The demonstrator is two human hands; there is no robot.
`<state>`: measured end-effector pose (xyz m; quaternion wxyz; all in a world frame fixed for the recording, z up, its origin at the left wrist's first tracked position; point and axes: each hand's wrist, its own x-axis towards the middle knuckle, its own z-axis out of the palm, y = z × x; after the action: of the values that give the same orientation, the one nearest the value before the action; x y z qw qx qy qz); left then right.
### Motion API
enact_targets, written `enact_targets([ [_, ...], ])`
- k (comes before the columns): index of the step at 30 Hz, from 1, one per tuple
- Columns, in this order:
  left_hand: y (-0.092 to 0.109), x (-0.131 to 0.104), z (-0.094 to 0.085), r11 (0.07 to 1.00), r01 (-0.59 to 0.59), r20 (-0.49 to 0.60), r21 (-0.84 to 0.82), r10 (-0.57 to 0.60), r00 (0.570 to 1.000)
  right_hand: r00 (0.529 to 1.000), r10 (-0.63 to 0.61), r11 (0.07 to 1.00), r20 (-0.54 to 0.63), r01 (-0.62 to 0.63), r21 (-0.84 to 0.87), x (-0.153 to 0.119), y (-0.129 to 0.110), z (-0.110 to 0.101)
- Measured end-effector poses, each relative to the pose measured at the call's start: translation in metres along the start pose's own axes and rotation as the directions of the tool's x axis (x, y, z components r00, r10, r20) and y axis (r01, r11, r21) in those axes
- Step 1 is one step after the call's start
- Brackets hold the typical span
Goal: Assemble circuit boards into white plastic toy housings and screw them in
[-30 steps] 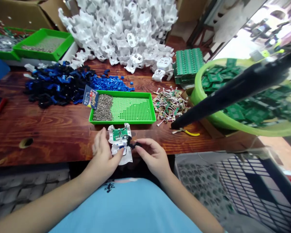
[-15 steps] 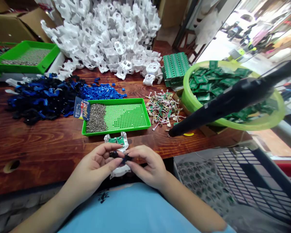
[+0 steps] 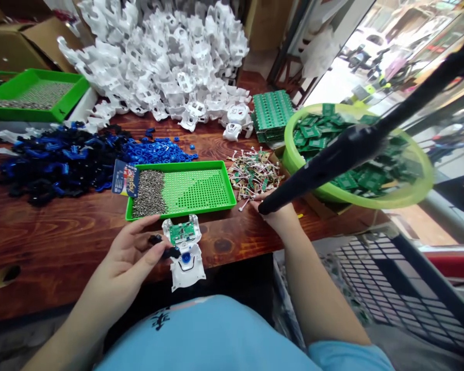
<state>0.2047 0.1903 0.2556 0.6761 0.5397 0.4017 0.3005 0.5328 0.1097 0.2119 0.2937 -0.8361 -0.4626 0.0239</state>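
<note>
Between thumb and fingers, my left hand (image 3: pixel 133 252) pinches a small black part (image 3: pixel 171 252). Just to its right lies a white shell (image 3: pixel 187 275) with a blue round piece (image 3: pixel 186 257) on it, at the table's front edge. Above that shell sits a green circuit board (image 3: pixel 182 233) in another white shell piece. My right hand (image 3: pixel 276 211) reaches to the near edge of a pile of small wired boards (image 3: pixel 254 172). A black rod crosses in front of its fingers, so its grip is hidden.
A green tray (image 3: pixel 226 203) of screws lies mid-table. Behind are blue rings (image 3: pixel 158 151), black and blue parts (image 3: pixel 65 157) and heaped white shells (image 3: pixel 170 62). A yellow-green basin (image 3: pixel 427 178) of boards and the black rod (image 3: pixel 317 165) occupy the right side.
My right hand has left the black part and moved right to the wired boards. My left hand has shifted left with the part, uncovering the white shell. The view has shifted slightly.
</note>
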Motion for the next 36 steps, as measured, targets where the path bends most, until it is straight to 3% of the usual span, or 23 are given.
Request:
enact_targets([
  [3, -0.002, -0.005, -0.01, 0.976, -0.164, 0.013, 0.143, 0.164, 0.986, 0.999, 0.037, 0.999, 0.004, -0.037, -0.033, 0.001, -0.009, 0.006],
  [6, -0.002, -0.007, -0.025, 0.918, -0.198, 0.05, 0.344, 0.192, 0.98, 0.995, 0.101, 0.992, -0.018, -0.102, -0.076, -0.008, -0.016, -0.001],
  [9, 0.005, -0.007, -0.032, 0.885, -0.16, 0.149, 0.437, 0.105, 0.983, 0.964, 0.238, 0.958, -0.116, -0.253, -0.136, -0.023, -0.012, -0.02],
  [11, 0.011, -0.008, -0.03, 0.913, -0.069, 0.185, 0.402, -0.007, 0.983, 0.927, 0.329, 0.917, -0.18, -0.359, -0.172, -0.036, -0.001, -0.038],
  [13, 0.014, -0.01, -0.024, 0.945, 0.023, 0.213, 0.326, -0.098, 0.972, 0.909, 0.385, 0.888, -0.16, -0.412, -0.205, -0.051, 0.013, -0.061],
  [16, 0.013, -0.013, -0.014, 0.973, 0.075, 0.263, 0.22, -0.133, 0.956, 0.917, 0.39, 0.904, 0.078, -0.366, -0.222, -0.076, 0.023, -0.095],
  [17, 0.011, -0.014, -0.011, 0.978, 0.071, 0.275, 0.195, -0.124, 0.953, 0.916, 0.344, 0.931, 0.207, -0.305, -0.2, -0.084, 0.019, -0.103],
  [19, 0.007, -0.014, -0.007, 0.984, 0.059, 0.302, 0.168, -0.108, 0.947, 0.89, 0.111, 0.994, 0.443, -0.098, -0.051, -0.098, 0.0, -0.109],
  [22, 0.003, -0.015, -0.001, 0.982, 0.006, 0.369, 0.187, -0.076, 0.926, 0.854, -0.28, 0.941, 0.438, 0.155, 0.3, -0.109, -0.052, -0.092],
  [24, 0.003, -0.017, 0.001, 0.974, -0.054, 0.395, 0.219, -0.038, 0.918, 0.846, -0.435, 0.816, 0.308, 0.225, 0.533, -0.109, -0.088, -0.068],
  [27, 0.007, -0.021, -0.001, 0.948, -0.148, 0.376, 0.283, 0.032, 0.926, 0.892, -0.412, 0.639, 0.185, 0.138, 0.756, -0.105, -0.126, -0.033],
  [29, 0.01, -0.025, -0.007, 0.93, -0.164, 0.341, 0.328, 0.045, 0.939, 0.913, -0.339, 0.523, 0.228, -0.019, 0.852, -0.103, -0.142, -0.016],
  [31, 0.013, -0.03, -0.015, 0.923, -0.151, 0.3, 0.354, 0.041, 0.953, 0.902, -0.301, 0.414, 0.308, -0.167, 0.895, -0.101, -0.152, -0.004],
  [33, 0.014, -0.034, -0.022, 0.92, -0.156, 0.266, 0.359, 0.06, 0.962, 0.892, -0.307, 0.354, 0.333, -0.218, 0.91, -0.1, -0.159, 0.004],
  [36, 0.013, -0.035, -0.027, 0.889, -0.251, 0.255, 0.383, 0.16, 0.954, 0.903, -0.309, 0.344, 0.298, -0.187, 0.92, -0.1, -0.164, 0.011],
])
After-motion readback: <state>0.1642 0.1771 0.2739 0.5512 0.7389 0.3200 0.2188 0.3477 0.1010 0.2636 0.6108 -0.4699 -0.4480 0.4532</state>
